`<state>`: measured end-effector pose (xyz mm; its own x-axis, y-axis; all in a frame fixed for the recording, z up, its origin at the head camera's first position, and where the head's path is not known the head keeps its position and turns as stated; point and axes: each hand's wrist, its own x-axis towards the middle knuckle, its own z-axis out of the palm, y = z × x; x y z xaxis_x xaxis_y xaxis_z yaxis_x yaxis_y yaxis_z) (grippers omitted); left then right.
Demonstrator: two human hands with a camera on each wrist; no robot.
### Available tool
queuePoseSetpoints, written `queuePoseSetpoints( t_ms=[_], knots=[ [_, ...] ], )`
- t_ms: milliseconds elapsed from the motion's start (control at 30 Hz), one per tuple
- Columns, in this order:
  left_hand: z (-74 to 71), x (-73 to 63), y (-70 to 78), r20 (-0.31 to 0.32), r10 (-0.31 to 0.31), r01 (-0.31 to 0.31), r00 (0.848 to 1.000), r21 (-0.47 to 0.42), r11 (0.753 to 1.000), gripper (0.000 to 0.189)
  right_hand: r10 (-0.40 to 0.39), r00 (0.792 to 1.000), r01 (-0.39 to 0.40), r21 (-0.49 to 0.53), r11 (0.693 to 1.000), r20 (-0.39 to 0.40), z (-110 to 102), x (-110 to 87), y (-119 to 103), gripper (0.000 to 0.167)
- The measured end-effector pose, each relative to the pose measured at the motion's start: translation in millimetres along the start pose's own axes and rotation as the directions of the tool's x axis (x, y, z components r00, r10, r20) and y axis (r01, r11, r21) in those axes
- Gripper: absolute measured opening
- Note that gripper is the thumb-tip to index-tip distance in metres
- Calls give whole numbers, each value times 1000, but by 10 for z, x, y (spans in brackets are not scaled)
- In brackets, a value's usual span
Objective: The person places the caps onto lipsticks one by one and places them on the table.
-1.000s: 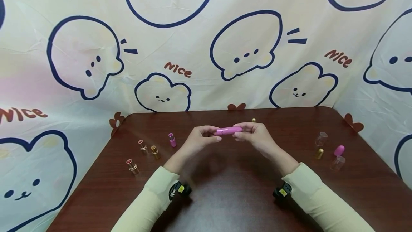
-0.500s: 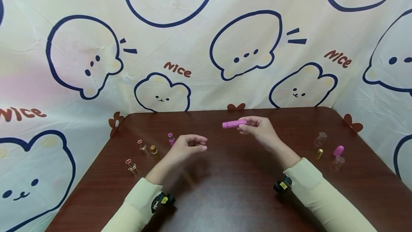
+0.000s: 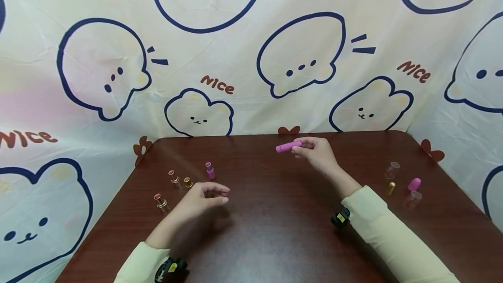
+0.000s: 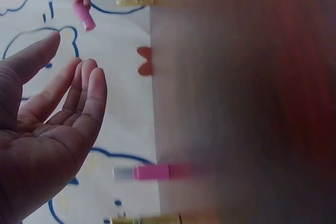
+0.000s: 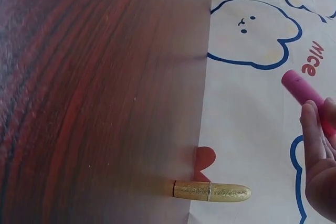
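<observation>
1. Pulled left hand (image 3: 199,198) farther from the pink tube (image 3: 288,146), with relaxed, empty fingers
2. Got pink tube pinched in right hand (image 3: 319,154), between thumb and fingers, sticking out past the tips
3. Probably light, stiff, kinda slick, so best pinched mid-barrel, without squeezing hard

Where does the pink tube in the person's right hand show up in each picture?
Head: pink tube just right of centre, in the right hand.
Left wrist: pink tube near the top, left of centre.
Right wrist: pink tube far right, mid-height.
Shared landmark: cartoon-print cloth.
</observation>
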<state>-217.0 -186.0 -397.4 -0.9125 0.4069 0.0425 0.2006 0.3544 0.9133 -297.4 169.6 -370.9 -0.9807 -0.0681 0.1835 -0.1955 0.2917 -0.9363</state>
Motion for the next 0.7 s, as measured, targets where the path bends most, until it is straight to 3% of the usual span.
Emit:
queuePoseSetpoints(
  t_ms=[233, 433, 567, 700],
  knots=[
    [-264, -234, -135, -20, -36, 37, 999, 51, 998, 35, -2, 999, -4, -128, 992, -45, -6, 62, 28, 26],
    [-459, -454, -218, -54, -86, 88, 995, 47, 995, 38, -56, 995, 35, -237, 971, -85, 10, 110, 78, 26],
    [-566, -590, -233, -64, -79, 82, 995, 36, 996, 37, -105, 990, 68, -336, 939, -94, 34, 155, 132, 25],
    [-671, -702, -185, -124, -87, 93, 988, 42, 995, 37, -147, 985, 94, -422, 901, -94, 64, 191, 161, 18]
  ],
)
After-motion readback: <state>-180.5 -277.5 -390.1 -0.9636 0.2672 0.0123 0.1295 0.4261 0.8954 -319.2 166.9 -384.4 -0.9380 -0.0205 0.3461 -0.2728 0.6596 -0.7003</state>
